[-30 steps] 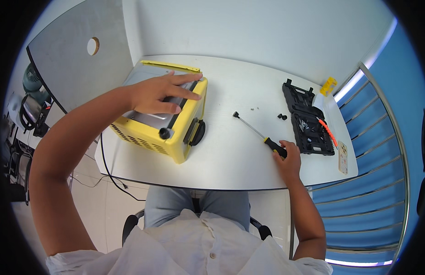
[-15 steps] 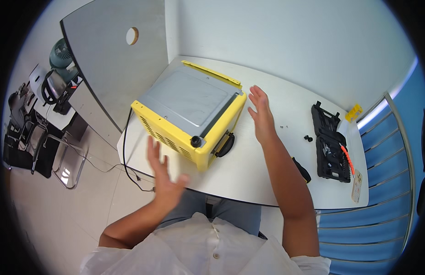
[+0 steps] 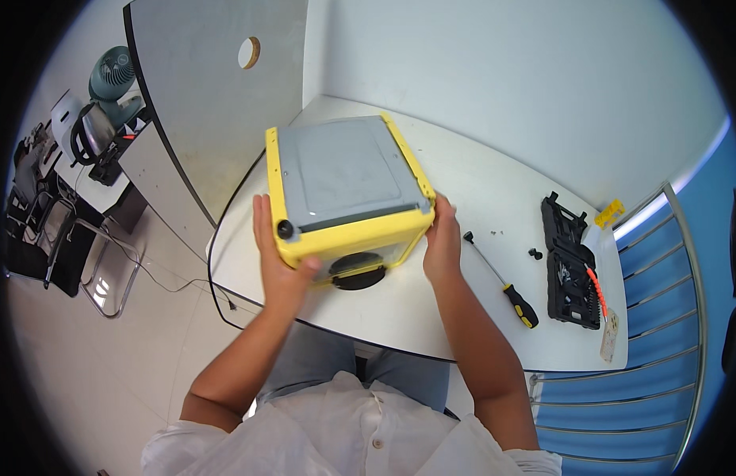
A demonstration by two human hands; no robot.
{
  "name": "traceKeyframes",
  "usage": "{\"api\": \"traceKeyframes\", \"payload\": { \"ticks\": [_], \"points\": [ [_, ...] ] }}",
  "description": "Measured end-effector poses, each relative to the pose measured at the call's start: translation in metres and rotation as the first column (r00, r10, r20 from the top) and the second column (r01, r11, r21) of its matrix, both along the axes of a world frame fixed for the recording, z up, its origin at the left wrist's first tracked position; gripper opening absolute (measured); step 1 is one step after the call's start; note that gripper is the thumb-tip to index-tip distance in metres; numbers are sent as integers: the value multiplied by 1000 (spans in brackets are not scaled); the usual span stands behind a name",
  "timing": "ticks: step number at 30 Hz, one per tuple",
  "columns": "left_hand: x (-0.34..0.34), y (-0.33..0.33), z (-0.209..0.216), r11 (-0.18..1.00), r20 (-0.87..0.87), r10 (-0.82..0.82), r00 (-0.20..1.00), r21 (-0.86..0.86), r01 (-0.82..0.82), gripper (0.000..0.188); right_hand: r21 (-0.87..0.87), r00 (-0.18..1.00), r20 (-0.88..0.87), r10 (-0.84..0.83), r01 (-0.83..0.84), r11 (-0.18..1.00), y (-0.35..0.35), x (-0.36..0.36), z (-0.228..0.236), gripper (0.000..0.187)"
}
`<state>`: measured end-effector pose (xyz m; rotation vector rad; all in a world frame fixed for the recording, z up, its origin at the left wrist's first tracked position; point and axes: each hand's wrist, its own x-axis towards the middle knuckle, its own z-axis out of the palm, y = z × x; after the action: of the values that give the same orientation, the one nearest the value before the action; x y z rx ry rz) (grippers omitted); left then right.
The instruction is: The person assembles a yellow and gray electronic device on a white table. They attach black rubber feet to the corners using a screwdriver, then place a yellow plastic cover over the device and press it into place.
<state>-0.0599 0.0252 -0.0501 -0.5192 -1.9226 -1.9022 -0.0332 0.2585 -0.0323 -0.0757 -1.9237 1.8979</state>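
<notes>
A white table [image 3: 495, 190] with a curved front edge stands in a corner of white walls, a grey panel [image 3: 201, 87] with a round hole at its left end and a blue railing on the right. One yellow box [image 3: 344, 186] with a grey metal top sits near the table's front edge. The left hand [image 3: 279, 266] grips its near left corner, thumb on the front face; the right hand [image 3: 442, 242] presses flat against its right side. The palms and the box's underside are hidden. One screwdriver [image 3: 503, 282] lies just right of the right hand, and one open black tool case [image 3: 568, 270] beyond it. A few small dark bits between them are too small to make out.
</notes>
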Motion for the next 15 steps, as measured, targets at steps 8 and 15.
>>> {"api": "traceKeyframes", "payload": {
  "ticks": [8, 15],
  "points": [
    [-85, -55, -2, 985, -110, -167, 980, 11, 170, 96, 352, 991, -103, 86, -45, 935, -73, 91, -4, 62],
    [-86, -62, -7, 991, 57, 90, 994, 94, -95, 75, 331, 963, -193, -187, 244, 912, 9, 23, -14, 87]
  ]
}}
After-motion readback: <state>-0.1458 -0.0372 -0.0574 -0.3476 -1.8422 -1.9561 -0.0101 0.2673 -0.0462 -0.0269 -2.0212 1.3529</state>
